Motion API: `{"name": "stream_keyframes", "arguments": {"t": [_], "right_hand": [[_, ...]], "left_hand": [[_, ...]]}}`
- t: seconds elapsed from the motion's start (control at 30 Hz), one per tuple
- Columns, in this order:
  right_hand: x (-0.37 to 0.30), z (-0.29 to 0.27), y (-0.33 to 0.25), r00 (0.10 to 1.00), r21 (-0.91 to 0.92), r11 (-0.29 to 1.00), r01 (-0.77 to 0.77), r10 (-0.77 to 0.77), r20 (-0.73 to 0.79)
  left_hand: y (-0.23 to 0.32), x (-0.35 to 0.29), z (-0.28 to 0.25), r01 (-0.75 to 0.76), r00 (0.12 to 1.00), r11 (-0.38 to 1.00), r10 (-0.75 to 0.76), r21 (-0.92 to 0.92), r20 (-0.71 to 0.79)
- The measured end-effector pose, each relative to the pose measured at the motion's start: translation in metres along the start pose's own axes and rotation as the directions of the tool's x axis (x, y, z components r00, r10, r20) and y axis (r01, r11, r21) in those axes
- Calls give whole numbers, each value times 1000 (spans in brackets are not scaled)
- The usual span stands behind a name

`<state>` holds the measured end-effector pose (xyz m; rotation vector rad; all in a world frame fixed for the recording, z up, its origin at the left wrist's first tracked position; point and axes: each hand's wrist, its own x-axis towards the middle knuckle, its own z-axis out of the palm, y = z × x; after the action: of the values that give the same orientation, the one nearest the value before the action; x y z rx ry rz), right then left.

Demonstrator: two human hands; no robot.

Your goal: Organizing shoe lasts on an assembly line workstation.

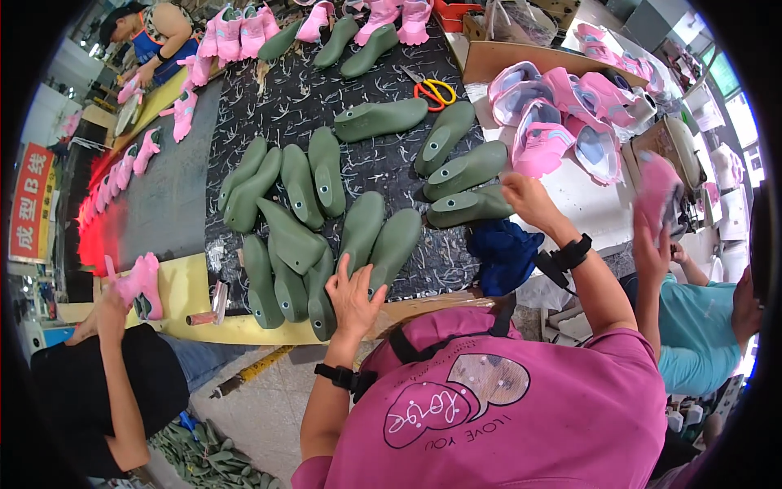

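Observation:
My left hand [354, 297] rests at the table's near edge, fingers apart, over the ends of two green shoe lasts, one last [362, 232] and another last [397, 244]. Its fingertips seem to touch them; no firm grip shows. My right hand [531, 201] is at the right, fingers curled, beside the end of a green last [468, 207] and just below a pink shoe upper [543, 147]. Whatever its fingers may hold is hidden. More green lasts [301, 187] lie in groups across the dark mat [269, 98], several with a round metal-rimmed hole.
Yellow-handled scissors [436, 94] lie on the mat's far part. Pink uppers [586, 98] pile up at the right. Dark blue cloth [505, 257] lies by my right forearm. Co-workers handle pink shoes at left, far left and right. A heap of lasts [199, 456] is low at left.

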<state>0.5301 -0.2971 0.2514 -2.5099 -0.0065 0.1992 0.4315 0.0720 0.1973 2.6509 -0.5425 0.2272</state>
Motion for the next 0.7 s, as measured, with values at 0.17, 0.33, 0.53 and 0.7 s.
{"name": "stream_keyframes", "arguments": {"t": [0.17,0.33,0.53,0.7], "right_hand": [[-14,32,82,984,-149,977,-154,139,-108],[12,46,91,952,108,947,-301,305,-16],[16,61,69,996,-141,986,-86,82,-34],[51,40,65,979,138,970,-201,201,19]], "left_hand": [[3,0,4,-2,998,1000,2,0,-55],[6,-1,6,5,997,1000,-5,-4,-73],[8,20,3,4,1000,1000,-4,-15,-17],[11,36,18,2,999,998,0,-60,35]]}}
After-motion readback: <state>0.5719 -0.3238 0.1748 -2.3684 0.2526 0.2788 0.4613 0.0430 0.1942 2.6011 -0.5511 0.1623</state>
